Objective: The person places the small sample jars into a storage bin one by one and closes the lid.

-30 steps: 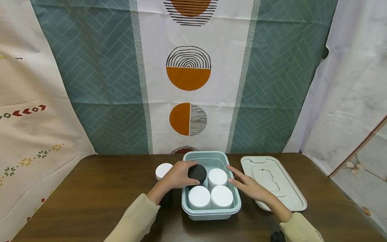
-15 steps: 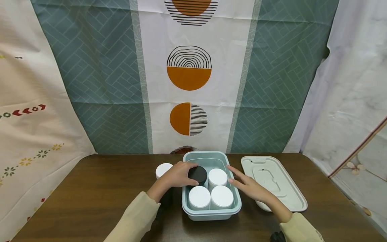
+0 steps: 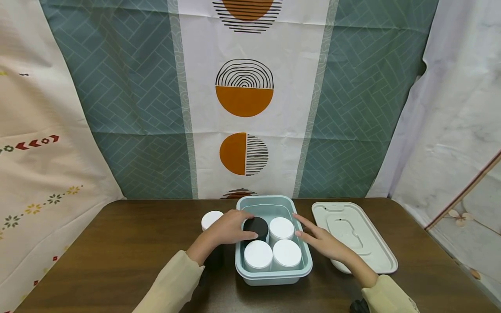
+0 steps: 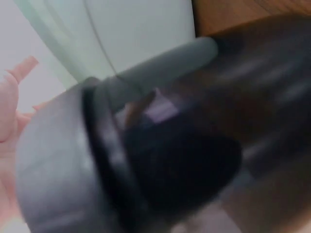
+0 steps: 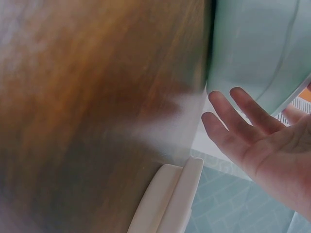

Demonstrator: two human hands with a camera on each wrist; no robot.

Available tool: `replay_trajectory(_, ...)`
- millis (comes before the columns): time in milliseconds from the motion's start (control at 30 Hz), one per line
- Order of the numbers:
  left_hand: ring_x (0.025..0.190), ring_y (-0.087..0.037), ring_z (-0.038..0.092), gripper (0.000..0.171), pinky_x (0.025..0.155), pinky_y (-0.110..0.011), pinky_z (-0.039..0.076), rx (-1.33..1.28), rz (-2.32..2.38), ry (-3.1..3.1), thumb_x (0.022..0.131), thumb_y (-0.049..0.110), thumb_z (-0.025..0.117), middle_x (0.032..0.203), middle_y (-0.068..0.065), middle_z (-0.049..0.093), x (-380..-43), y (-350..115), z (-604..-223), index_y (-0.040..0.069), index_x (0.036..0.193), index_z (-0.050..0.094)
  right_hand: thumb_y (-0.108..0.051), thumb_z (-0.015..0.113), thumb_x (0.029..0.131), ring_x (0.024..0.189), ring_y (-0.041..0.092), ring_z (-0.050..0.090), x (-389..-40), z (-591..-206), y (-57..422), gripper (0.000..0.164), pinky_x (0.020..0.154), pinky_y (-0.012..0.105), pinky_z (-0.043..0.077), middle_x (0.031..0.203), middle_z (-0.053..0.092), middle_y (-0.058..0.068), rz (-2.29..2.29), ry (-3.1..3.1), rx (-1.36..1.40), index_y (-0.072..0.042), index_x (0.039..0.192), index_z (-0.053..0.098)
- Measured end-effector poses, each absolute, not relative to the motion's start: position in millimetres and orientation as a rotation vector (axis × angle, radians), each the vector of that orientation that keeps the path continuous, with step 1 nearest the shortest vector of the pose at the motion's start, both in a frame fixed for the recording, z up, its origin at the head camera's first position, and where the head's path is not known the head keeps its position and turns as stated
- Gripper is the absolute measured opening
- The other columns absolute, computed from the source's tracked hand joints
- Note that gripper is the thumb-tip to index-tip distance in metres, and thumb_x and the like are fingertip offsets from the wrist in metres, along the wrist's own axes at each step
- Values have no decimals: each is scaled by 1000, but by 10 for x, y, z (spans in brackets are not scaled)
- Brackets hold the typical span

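Observation:
In the head view, my left hand is at the black-lidded jar inside the pale blue tub. Its thumb lies over the lid's near side, the fingertips at its far edge. Beside this jar sit three white-lidded jars in the tub. My right hand touches the tub's right rim with fingers spread, holding nothing. The right wrist view shows this hand with its fingers extended close to the tub wall. A blurred dark jar fills much of the left wrist view, partly hiding the left hand.
A pale lid lies on the brown table right of the tub. Left of the tub stands another white-lidded jar, partly behind the left hand. Something dark stands below the left wrist. A patterned curtain hangs behind.
The black-lidded jar has sunk a little in the tub, to about the level of the neighbouring lids. My left hand has shifted slightly down and left. The right hand stays in place.

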State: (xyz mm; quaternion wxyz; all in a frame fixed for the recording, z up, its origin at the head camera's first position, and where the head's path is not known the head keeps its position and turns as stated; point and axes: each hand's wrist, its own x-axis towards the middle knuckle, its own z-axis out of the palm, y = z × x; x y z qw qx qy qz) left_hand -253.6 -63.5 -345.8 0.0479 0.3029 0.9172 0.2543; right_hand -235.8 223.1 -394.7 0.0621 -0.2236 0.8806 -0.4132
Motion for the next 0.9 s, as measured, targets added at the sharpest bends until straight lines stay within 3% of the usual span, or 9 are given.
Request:
replay_trajectory(400, 102, -29, 57, 50, 86, -45, 46, 936, 1019, 2888, 79, 22, 71, 114, -15, 61, -2326, -1035, -3416, -3, 120, 57, -33, 45, 95, 128, 40, 32, -2362, -3937, 2223, 57, 95, 60, 31, 145, 29, 15, -1236, 2674, -679, -14, 145, 24)
replay_trajectory(900, 102, -28, 58, 55, 88, -45, 45, 637, 1245, 3021, 70, 28, 78, 113, -11, 62, -2031, -1539, -3564, 0, 113, 59, -33, 46, 95, 128, 41, 30, -2345, -3913, 2218, 57, 95, 61, 30, 146, 29, 15, -1228, 2678, -673, -14, 145, 24)
